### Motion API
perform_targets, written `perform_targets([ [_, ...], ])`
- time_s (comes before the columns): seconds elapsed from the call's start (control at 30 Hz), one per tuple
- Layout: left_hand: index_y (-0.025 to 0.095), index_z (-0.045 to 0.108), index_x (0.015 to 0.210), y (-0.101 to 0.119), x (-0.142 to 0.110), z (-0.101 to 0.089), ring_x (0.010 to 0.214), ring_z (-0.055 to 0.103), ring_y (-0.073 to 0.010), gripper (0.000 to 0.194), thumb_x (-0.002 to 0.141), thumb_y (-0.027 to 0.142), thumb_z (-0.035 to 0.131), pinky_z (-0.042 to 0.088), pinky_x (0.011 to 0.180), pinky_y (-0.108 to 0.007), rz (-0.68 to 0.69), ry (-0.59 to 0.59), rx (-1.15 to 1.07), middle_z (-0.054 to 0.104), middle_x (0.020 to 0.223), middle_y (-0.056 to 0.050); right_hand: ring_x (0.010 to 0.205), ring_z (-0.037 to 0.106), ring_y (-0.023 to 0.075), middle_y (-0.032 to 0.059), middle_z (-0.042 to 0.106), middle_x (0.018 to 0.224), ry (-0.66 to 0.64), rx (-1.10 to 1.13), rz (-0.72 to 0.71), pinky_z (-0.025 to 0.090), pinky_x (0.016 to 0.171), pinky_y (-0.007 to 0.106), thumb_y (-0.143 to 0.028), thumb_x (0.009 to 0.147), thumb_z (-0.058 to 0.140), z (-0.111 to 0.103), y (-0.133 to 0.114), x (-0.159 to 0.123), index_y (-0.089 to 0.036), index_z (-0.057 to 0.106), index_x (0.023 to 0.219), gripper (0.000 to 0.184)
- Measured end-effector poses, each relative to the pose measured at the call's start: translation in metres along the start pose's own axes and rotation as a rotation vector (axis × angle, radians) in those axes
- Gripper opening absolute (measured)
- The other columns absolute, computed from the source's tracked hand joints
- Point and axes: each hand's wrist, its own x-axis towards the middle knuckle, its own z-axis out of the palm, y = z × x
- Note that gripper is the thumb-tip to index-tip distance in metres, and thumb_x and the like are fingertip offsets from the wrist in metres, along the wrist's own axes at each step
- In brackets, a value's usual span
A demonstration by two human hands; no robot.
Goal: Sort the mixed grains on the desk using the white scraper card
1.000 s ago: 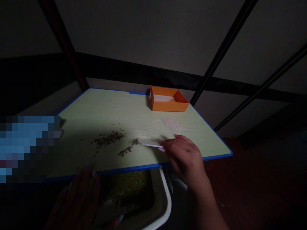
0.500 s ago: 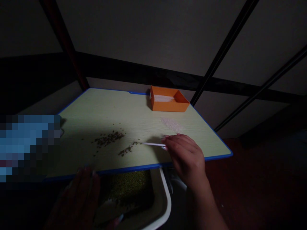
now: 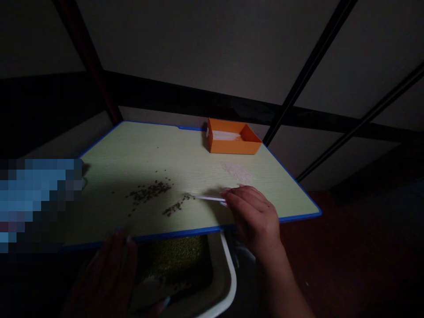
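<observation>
My right hand (image 3: 256, 216) pinches a thin white stick (image 3: 208, 198) above the pale green tabletop (image 3: 145, 141). The stick's tip points left, at the end of a small streak of dark greenish grains (image 3: 172, 208). Left of that lies a larger scatter of the same dark grains (image 3: 150, 191). A patch of white grains (image 3: 237, 171) lies just beyond my right fingers. My left hand (image 3: 111, 269), in deep shadow, rests at the table's near edge with its fingers stretched out and nothing visible in it.
An orange open box (image 3: 233, 147) with white grains inside stands at the table's far edge. Below the near edge is a white tub (image 3: 231, 282) holding green grains. A pixelated blue patch (image 3: 29, 194) covers the left side. Panelled walls rise behind.
My right hand and the stick have shifted very slightly left. Otherwise the grains, the box and my left hand look the same.
</observation>
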Motion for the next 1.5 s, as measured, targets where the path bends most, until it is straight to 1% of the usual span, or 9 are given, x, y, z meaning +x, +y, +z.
perform_targets([
  [0.2,-0.003,0.03,0.147,0.005,0.016,-0.009,0.156,0.019,-0.0353,0.096,0.076,0.056,0.056,0.018,0.129,-0.046,0.086,-0.005,0.029,0.021,0.166,-0.025,0.085,0.073,0.0209,0.0085,0.079,0.092,-0.054,-0.019,0.013,0.054,0.09,0.046,-0.01,0.098,0.05,-0.005,0.002,-0.003,-0.014,0.07,0.099,0.02],
  [0.5,0.007,0.027,0.151,0.009,0.008,-0.01,0.155,0.023,-0.0347,0.09,0.08,0.058,0.049,0.032,0.119,-0.055,-0.003,-0.021,0.023,0.023,0.167,-0.02,0.085,0.074,0.0183,0.0036,0.079,0.091,-0.064,-0.019,0.04,0.046,0.099,0.048,-0.008,0.098,0.05,-0.009,0.001,-0.003,-0.019,0.065,0.098,0.018],
  [0.53,0.009,0.025,0.152,0.009,0.008,-0.01,0.155,0.023,-0.0338,0.09,0.08,0.058,0.047,0.029,0.122,-0.055,-0.085,-0.039,0.003,0.022,0.168,-0.017,0.085,0.074,0.0182,0.0031,0.078,0.09,-0.06,-0.014,0.033,0.046,0.099,0.048,-0.008,0.097,0.05,-0.009,0.001,-0.003,-0.019,0.065,0.098,0.018],
  [0.63,0.002,0.029,0.149,0.01,0.012,-0.013,0.158,0.014,-0.0309,0.095,0.079,0.062,0.052,0.015,0.128,-0.041,0.04,-0.01,0.016,0.017,0.168,-0.019,0.084,0.074,0.018,0.0025,0.078,0.09,-0.053,-0.008,0.018,0.045,0.1,0.048,-0.008,0.097,0.051,-0.008,0.001,-0.003,-0.02,0.064,0.1,0.018],
  [0.73,0.011,0.026,0.153,0.013,0.019,-0.015,0.157,0.018,-0.0224,0.085,0.086,0.062,0.039,0.013,0.129,-0.033,-0.096,0.032,-0.067,0.019,0.169,-0.008,0.084,0.074,0.0178,0.0028,0.078,0.09,-0.054,-0.022,0.011,0.045,0.1,0.048,-0.009,0.098,0.051,-0.007,0.001,-0.003,-0.02,0.065,0.1,0.018],
  [0.8,0.014,0.028,0.152,0.015,0.02,-0.015,0.156,0.022,-0.0223,0.087,0.083,0.062,0.047,0.017,0.128,-0.031,-0.024,0.043,-0.077,0.021,0.169,-0.007,0.083,0.074,0.0176,0.0031,0.078,0.089,-0.053,-0.033,0.008,0.044,0.1,0.048,-0.009,0.098,0.051,-0.006,0.001,-0.003,-0.019,0.065,0.1,0.018],
  [1.13,0.028,0.026,0.154,0.022,0.016,-0.014,0.154,0.028,-0.0209,0.083,0.083,0.068,0.043,0.02,0.128,-0.034,-0.223,0.01,-0.16,0.023,0.168,0.003,0.08,0.073,0.0171,0.0054,0.078,0.088,-0.054,-0.069,0.033,0.045,0.1,0.048,-0.011,0.099,0.05,-0.006,-0.002,-0.002,-0.018,0.067,0.098,0.018],
  [1.3,0.01,0.027,0.152,0.015,0.019,-0.013,0.156,0.02,-0.0231,0.091,0.081,0.063,0.049,0.014,0.128,-0.032,-0.009,0.006,-0.068,0.019,0.169,-0.01,0.081,0.073,0.0164,0.0041,0.079,0.089,-0.039,-0.065,0.026,0.044,0.102,0.048,-0.009,0.098,0.052,-0.004,-0.001,-0.002,-0.019,0.065,0.098,0.017],
  [1.5,0.009,0.028,0.152,0.007,0.012,-0.011,0.156,0.021,-0.0285,0.093,0.079,0.062,0.05,0.018,0.129,-0.041,0.014,0.0,-0.022,0.021,0.168,-0.015,0.081,0.073,0.017,0.0045,0.079,0.088,-0.02,-0.071,0.01,0.045,0.102,0.048,-0.008,0.097,0.053,0.0,-0.001,-0.003,-0.018,0.065,0.099,0.015],
])
